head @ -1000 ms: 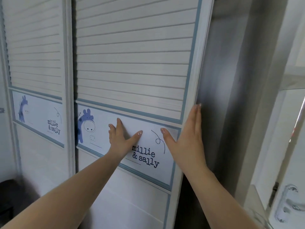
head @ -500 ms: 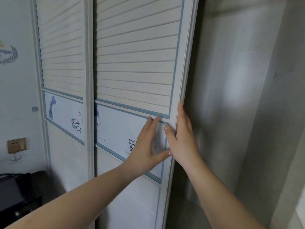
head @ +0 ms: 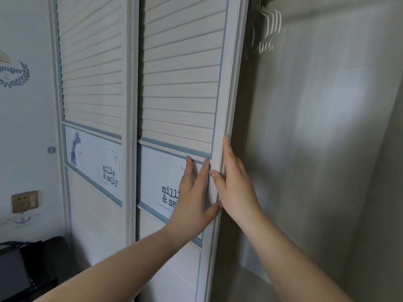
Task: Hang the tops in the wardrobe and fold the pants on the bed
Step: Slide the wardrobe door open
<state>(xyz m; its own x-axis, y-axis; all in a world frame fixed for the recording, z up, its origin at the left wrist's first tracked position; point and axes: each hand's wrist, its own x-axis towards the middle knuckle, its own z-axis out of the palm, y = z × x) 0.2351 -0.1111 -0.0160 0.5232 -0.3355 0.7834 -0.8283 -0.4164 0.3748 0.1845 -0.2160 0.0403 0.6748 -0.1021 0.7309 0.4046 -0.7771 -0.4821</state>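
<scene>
2 hands on 1 sliding door [head: 181,88], centre of frame. Item record follows.

Change since 1 second earlier: the door stood further left, its printed panel by then partly behind the neighbouring door [head: 91,83]; the wardrobe opening [head: 316,149] at right had widened, and white hangers [head: 267,29] had come into view at upper right. Judged meaning: access to the rail was nearly gained; hanging of tops had not begun.

Left hand [head: 194,197]: had shifted from the panel's middle to its right end. Flat on the panel, fingers [head: 188,171] straight and slightly spread, thumb reaching toward the door edge. Pressing, not gripping.

Right hand [head: 234,184]: on the door's right edge, fingers straight and together along the frame, thumb on the front face beside the left hand. Whether the fingertips hooked behind the edge could not be told.

Tops and pants: 0 in view. Bed: not in view.

Other items: wall socket [head: 25,201], left; dark furniture [head: 28,267], lower left.
</scene>
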